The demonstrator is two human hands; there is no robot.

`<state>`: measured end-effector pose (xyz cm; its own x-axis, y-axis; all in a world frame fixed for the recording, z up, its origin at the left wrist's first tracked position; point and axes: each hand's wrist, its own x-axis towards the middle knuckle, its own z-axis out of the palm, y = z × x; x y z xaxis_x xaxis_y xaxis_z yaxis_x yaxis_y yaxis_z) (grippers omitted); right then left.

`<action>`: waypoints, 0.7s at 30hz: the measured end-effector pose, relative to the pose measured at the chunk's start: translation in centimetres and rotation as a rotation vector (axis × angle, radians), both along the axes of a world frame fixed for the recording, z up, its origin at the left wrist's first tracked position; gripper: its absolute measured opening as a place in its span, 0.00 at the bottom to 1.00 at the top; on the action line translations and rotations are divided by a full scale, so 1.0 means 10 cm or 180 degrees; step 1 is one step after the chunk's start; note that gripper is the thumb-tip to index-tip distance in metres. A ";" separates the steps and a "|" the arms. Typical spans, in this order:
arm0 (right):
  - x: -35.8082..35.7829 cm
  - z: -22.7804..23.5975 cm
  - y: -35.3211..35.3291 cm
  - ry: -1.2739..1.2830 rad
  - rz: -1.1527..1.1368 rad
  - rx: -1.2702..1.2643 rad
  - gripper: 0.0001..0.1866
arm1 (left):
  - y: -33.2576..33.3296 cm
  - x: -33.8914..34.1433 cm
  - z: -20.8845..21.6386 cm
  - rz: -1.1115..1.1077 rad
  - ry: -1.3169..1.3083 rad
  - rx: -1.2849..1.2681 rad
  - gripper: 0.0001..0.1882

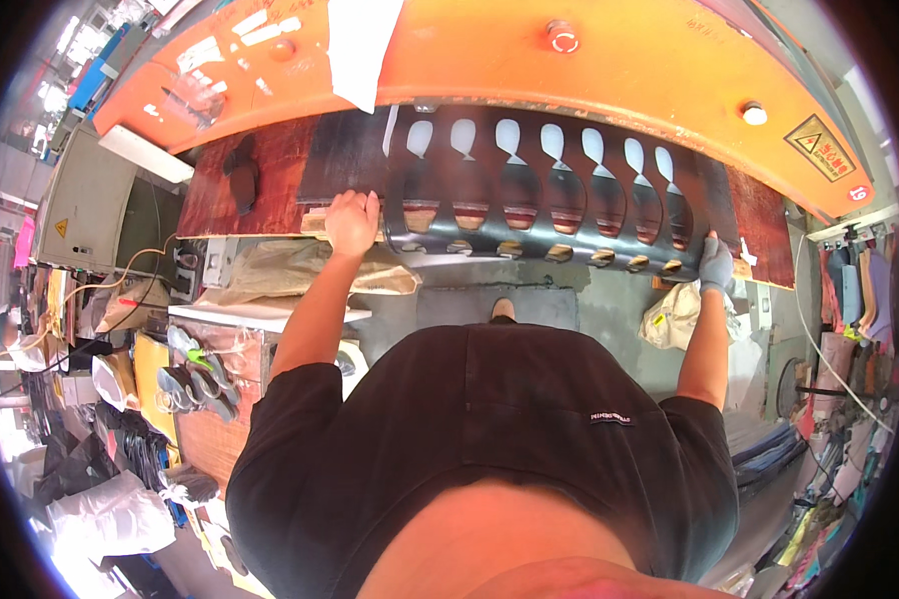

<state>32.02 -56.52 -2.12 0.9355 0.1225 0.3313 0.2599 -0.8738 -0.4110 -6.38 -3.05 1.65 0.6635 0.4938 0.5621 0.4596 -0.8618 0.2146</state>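
Centrally, black sheet: smooth, perforated in rounded, sole-like shapes, lying across the red-brown board, near edge curved.
Left hand: bare, fingers bent beside the sheet; we cannot tell whether they grip.
Right hand: grey-gloved, fingers closed on the sheet's corner.

A wide black sheet, smooth and glossy where it bends, lies crosswise with its far part on the dark work surface and its near part curving down over the front edge. Seven long sole-shaped openings run side by side across it, narrow strips of black left between them. Their far ends look pale, though I can't tell from here what shows through; nearer, reddish brown shows in them. Along the bent near edge sits a row of smaller gaps.
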 end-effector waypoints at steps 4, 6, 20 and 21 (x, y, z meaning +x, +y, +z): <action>-0.66 0.31 -0.10 -0.0020 -0.0540 0.0298 0.23 | -0.40 -0.54 0.01 -0.0033 -0.0073 -0.0006 0.18; -0.97 0.49 0.24 -0.0421 -0.0208 0.0753 0.22 | -0.58 -0.78 0.03 -0.0126 -0.0043 -0.0149 0.18; -3.40 1.02 3.62 0.0610 0.2397 -0.0162 0.44 | -1.13 -1.12 0.20 -0.1431 -0.0393 -0.1098 0.11; -3.45 1.03 3.63 0.0743 0.2344 -0.0076 0.42 | -1.18 -1.19 0.15 -0.1411 -0.0424 -0.1160 0.10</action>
